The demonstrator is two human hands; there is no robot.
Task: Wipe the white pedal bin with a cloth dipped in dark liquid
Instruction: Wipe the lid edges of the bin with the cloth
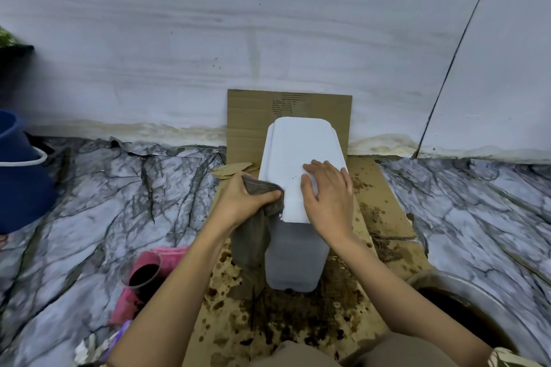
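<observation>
The white pedal bin (298,170) stands at center on stained cardboard (384,205). The right hand (329,192) lies spread flat on its lid; the left hand (249,198) grips the dripping cloth (253,235) at 9 o'clock. Hard sideways rubbing could tip the bin, and drips may spread.
</observation>
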